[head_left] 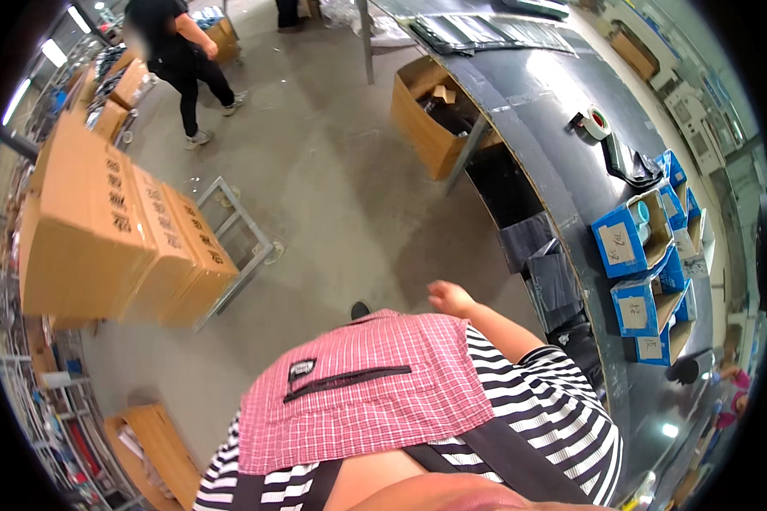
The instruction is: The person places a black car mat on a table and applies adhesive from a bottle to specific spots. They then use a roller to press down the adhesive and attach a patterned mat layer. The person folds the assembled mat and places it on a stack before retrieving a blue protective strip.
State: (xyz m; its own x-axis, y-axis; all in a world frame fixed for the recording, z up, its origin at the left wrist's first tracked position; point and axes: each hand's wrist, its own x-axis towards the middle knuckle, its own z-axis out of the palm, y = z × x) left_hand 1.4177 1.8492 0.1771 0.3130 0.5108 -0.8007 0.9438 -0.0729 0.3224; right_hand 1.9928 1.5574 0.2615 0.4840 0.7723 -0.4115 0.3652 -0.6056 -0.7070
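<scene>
My right hand (450,298) hangs in front of my body, above the floor and to the left of the long dark workbench (562,111). Its fingers are loosely curled in, and nothing shows in them. The hand touches neither the bench nor the dark sheets (554,277) stacked on the shelf under it, which are nearest to it. My left hand is out of view, hidden beyond the red checked apron (358,366) and the striped sleeve.
Tall brown cartons (102,221) stand on a metal-framed trolley (251,255) at the left. An open carton (422,128) sits by the bench leg. Blue bins (618,243) and a tape roll (598,122) lie on the bench. A person (183,60) walks at the far left.
</scene>
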